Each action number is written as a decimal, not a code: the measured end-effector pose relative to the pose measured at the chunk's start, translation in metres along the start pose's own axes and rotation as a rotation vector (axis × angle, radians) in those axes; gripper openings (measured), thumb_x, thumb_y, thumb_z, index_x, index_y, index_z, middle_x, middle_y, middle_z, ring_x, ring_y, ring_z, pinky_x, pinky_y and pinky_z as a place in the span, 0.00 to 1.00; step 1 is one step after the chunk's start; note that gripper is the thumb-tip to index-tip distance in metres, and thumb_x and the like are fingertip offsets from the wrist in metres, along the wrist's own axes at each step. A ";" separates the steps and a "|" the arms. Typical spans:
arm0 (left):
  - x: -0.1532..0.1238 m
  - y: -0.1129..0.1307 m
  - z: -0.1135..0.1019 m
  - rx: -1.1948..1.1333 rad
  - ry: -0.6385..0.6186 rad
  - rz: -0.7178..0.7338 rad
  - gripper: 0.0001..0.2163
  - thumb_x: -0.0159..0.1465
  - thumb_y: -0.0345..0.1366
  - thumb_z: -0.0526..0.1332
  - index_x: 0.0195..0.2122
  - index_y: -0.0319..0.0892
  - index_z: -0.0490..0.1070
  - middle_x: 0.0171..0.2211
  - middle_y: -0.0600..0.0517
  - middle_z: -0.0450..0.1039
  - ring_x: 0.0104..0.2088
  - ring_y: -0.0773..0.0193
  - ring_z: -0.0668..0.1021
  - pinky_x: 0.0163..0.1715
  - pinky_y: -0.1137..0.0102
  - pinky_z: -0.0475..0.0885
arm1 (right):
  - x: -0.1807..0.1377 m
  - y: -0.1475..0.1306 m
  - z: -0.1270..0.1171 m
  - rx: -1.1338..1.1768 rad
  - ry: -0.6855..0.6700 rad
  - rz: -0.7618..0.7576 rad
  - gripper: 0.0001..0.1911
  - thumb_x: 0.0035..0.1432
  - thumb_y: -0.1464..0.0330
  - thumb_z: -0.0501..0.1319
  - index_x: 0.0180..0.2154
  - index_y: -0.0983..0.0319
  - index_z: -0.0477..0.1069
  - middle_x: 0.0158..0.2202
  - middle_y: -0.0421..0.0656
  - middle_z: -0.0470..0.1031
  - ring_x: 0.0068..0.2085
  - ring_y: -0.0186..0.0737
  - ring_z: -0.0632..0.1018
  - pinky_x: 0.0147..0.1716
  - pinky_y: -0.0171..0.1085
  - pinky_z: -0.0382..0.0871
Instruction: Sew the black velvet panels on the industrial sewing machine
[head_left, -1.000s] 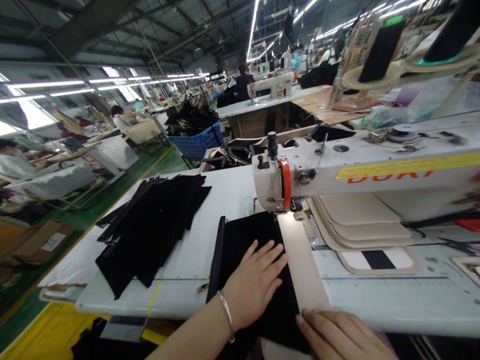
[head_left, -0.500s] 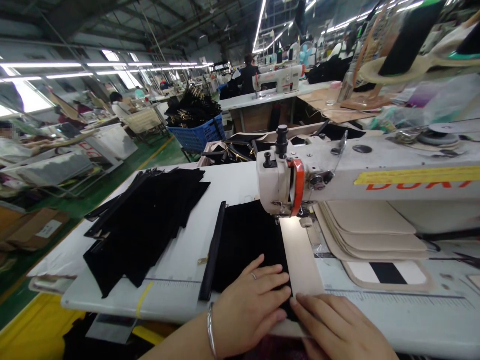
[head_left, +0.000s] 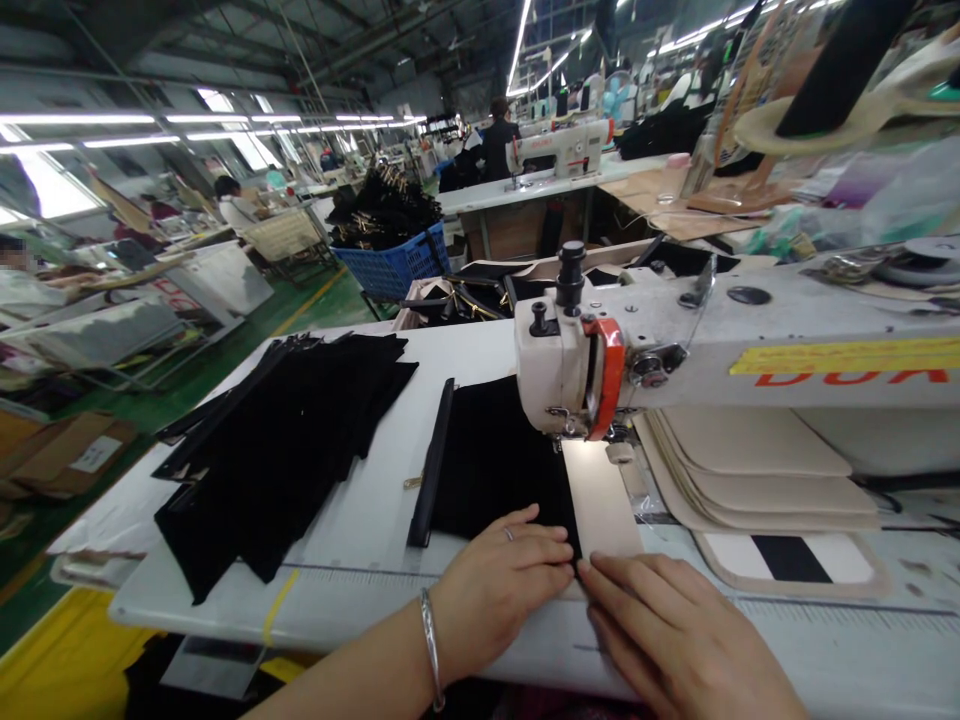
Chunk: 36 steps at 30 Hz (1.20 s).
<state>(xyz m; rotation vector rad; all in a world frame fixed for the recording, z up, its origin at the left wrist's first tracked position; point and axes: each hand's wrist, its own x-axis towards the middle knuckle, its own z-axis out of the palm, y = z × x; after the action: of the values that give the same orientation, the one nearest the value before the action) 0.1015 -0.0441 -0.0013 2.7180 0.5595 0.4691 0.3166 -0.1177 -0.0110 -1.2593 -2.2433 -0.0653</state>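
Note:
A black fabric panel (head_left: 491, 455) with a zipper along its left edge lies on the white table under the head of a white sewing machine (head_left: 577, 365). A beige strip (head_left: 600, 500) lies along the panel's right edge and runs to the needle. My left hand (head_left: 502, 585) lies flat on the near end of the black panel, fingers together, a ring on one finger and a bracelet on the wrist. My right hand (head_left: 675, 635) rests flat on the near end of the beige strip. The fingertips of both hands meet at the seam.
A pile of black zippered pieces (head_left: 277, 450) lies on the table (head_left: 360, 520) at the left. Beige panels (head_left: 750, 465) are stacked under the machine arm. A blue basket (head_left: 394, 270) of black pieces stands behind. Other people sit at machines further back.
The black panel and beige strip have moved away from me under the machine head. Both hands followed them forward and now lie at the pieces' near end.

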 end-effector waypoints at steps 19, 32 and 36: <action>0.037 -0.044 -0.004 0.119 0.038 -0.021 0.11 0.66 0.24 0.52 0.46 0.39 0.70 0.50 0.50 0.73 0.57 0.65 0.69 0.62 0.65 0.59 | 0.035 0.033 0.014 -0.044 -0.128 0.088 0.18 0.60 0.67 0.57 0.52 0.59 0.69 0.45 0.44 0.72 0.46 0.44 0.72 0.47 0.46 0.67; 0.062 -0.072 -0.005 0.122 0.050 -0.147 0.08 0.64 0.25 0.56 0.41 0.38 0.73 0.44 0.49 0.74 0.48 0.62 0.74 0.53 0.67 0.69 | 0.055 0.052 0.026 -0.114 -0.131 0.107 0.23 0.60 0.65 0.55 0.56 0.61 0.65 0.52 0.48 0.70 0.49 0.47 0.71 0.48 0.48 0.67; 0.067 -0.075 -0.005 0.125 0.096 -0.214 0.09 0.63 0.24 0.57 0.40 0.40 0.74 0.44 0.50 0.75 0.46 0.63 0.75 0.49 0.69 0.71 | 0.057 0.053 0.029 -0.104 -0.165 0.136 0.24 0.61 0.64 0.54 0.58 0.61 0.63 0.54 0.47 0.69 0.50 0.47 0.71 0.49 0.49 0.66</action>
<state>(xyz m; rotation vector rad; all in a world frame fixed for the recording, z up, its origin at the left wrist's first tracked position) 0.1335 0.0511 -0.0089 2.7201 0.9233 0.5261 0.3234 -0.0354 -0.0197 -1.5196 -2.3115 -0.0282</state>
